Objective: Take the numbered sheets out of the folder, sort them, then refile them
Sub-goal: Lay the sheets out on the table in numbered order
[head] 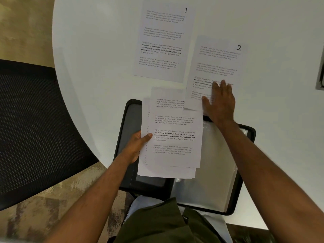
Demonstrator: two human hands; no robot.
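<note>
Right hand (219,100) flat on sheet 2 (217,67); left hand (136,146) gripping stack (173,137) edge over folder (219,163).

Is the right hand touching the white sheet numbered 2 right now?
Touching. The head view shows the right hand lying flat, fingers straight, on the lower part of the white sheet numbered 2, covering some of its printed text.

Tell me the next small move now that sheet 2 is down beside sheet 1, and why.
Probably lift the right hand off sheet 2 and bring it back to the stack that the left hand grips over the open folder. Sheet 1 and sheet 2 already lie flat on the table; the stack's top corner is covered by sheet 2, so its number is unreadable.
</note>
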